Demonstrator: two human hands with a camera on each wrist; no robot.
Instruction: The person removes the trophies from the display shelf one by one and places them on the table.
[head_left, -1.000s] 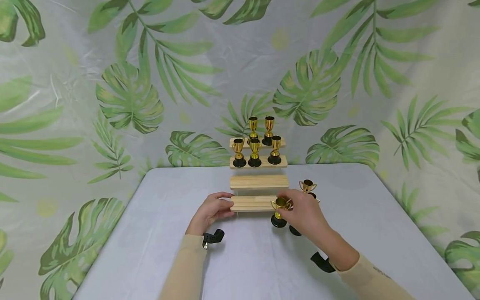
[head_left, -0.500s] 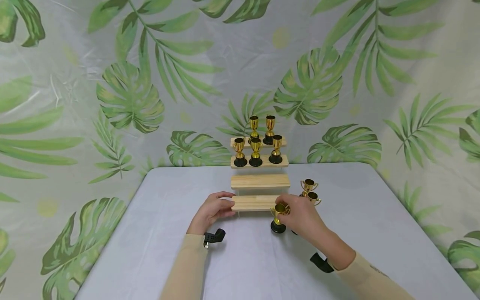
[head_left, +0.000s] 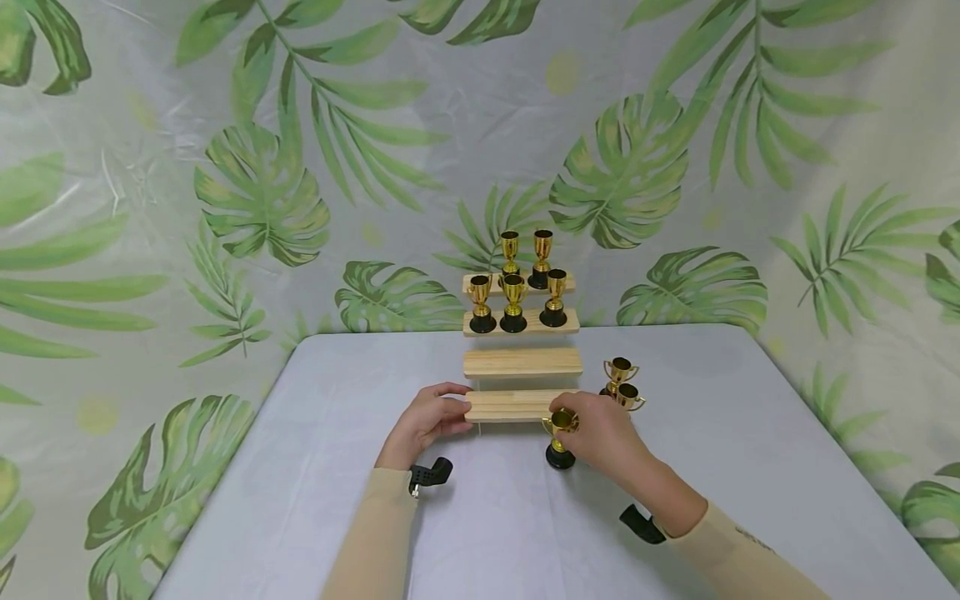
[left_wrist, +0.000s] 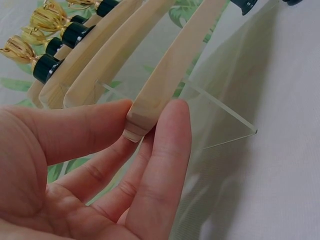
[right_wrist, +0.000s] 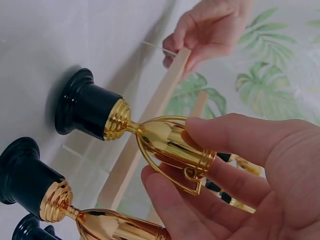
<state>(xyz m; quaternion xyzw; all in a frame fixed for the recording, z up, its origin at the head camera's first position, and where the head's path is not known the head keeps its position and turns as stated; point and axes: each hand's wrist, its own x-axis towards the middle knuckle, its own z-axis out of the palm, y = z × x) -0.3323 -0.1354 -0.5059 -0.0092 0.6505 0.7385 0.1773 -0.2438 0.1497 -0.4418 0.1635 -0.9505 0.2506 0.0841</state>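
Right hand (head_left: 600, 429): the cup of a small trophy (right_wrist: 160, 140) is pinched between curved thumb and fingers.
Small trophy: shiny gold, with a narrow ringed stem, thin looped handles and a round, glossy black base; it is held upright in front of the front step's right end, its base at the cloth, though whether contact is made cannot be told.
Left hand (head_left: 427, 421): the left end of the pale wooden front step (head_left: 510, 407) is gripped between thumb and fingers.
Two more trophies (head_left: 619, 371): partly hidden behind the right hand.
Stepped stand: four wooden levels; five trophies (head_left: 513, 292) are carried, two on top and three below them.
Tablecloth (head_left: 337, 417): plain and whitish.
Backdrop (head_left: 487, 125): pale fabric, printed with green leaves.
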